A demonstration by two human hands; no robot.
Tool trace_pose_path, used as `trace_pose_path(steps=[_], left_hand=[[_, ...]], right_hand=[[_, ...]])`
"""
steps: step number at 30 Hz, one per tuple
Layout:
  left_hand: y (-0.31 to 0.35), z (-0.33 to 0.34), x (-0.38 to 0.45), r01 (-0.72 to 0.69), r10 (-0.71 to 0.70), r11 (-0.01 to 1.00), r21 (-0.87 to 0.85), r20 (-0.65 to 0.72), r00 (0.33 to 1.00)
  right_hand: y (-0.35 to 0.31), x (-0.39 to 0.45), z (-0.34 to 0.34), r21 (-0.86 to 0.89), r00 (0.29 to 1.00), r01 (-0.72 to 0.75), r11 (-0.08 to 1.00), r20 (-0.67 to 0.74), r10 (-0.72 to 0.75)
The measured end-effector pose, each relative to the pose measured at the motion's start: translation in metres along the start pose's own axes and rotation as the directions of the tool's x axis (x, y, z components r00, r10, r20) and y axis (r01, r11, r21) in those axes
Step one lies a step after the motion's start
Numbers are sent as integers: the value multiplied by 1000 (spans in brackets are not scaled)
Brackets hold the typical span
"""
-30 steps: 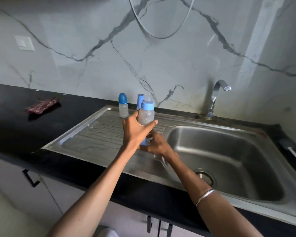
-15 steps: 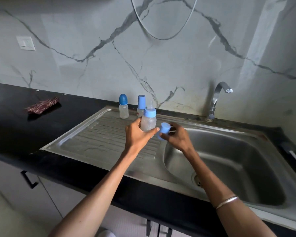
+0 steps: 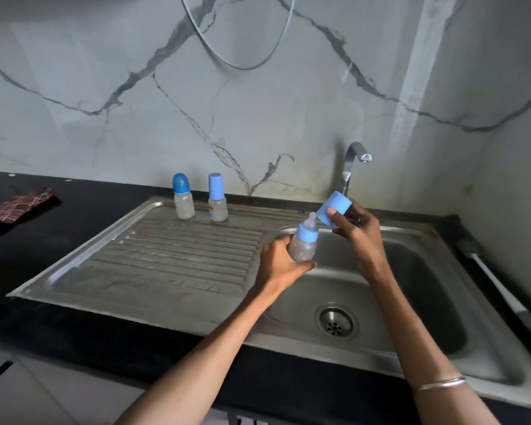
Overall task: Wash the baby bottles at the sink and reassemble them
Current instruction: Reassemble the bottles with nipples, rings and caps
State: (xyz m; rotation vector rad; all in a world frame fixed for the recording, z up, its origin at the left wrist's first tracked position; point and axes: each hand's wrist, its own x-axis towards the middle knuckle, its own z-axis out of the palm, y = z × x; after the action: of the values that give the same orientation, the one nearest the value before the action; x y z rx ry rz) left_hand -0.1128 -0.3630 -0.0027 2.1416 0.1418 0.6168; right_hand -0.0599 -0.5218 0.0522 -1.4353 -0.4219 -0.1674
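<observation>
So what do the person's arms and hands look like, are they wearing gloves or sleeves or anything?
No gloves and no sleeves in view: both forearms are bare up to the bottom edge of the picture. The left hand wears nothing that shows. On the right wrist, below the right hand, sits a thin silver-coloured bangle. No rings can be made out on the fingers.

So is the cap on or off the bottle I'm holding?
Off. The right hand holds the cap apart from the bottle, whose teat is bare.
</observation>
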Motion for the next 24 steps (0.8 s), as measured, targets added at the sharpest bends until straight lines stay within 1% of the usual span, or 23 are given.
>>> trace_pose_path(steps=[6, 9, 12, 15, 18, 24], left_hand=[[-8, 9, 3, -8, 8, 1000, 16, 30, 1000], [-8, 7, 3, -21, 21, 1000, 11, 32, 999], [-2, 7, 2, -20, 21, 1000, -11, 34, 999], [3, 4, 1, -33, 33, 999, -12, -4, 999], [-1, 2, 2, -43, 44, 999, 33, -8, 999], [-14, 0, 4, -65, 68, 982, 176, -11, 998]], right_hand=[[0, 3, -4, 17, 999, 43, 999, -15, -43], [2, 4, 0, -47, 998, 44, 998, 36, -42], [10, 4, 6, -169, 996, 41, 985, 82, -28], [15, 4, 7, -188, 994, 10, 982, 106, 10], [17, 4, 6, -203, 991, -16, 979, 124, 42], [22, 2, 5, -303, 984, -42, 952, 155, 92]])
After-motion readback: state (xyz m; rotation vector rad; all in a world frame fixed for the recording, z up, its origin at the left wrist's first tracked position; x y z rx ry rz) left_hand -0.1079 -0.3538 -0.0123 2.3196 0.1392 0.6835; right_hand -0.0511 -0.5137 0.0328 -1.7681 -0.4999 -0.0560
